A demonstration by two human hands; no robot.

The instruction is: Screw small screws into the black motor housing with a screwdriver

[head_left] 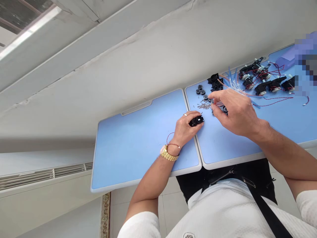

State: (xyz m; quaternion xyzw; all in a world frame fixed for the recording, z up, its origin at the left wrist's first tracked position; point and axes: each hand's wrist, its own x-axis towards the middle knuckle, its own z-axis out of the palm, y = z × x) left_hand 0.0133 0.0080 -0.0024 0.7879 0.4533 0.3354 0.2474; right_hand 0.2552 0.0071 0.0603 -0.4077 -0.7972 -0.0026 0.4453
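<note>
Fingers of the left hand (183, 129) are curled around a small, black, moulded-plastic housing (196, 121) with a white piece showing in it; it is held between thumb and fingers at the seam of two blue, pale-rimmed tabletops (138, 142). On the right hand (237, 109), thumb and forefinger are brought near each other beside a loose pile of tiny, silvery metal screws (204, 106); whether anything is pinched between them cannot be told. By its look, the housing should be found light and stiff, with smooth walls on which grip could be lost. It is probably best taken by its outer sides, with the open recesses left uncovered; thin edges should not be squeezed hard, since they might be chipped.
</note>
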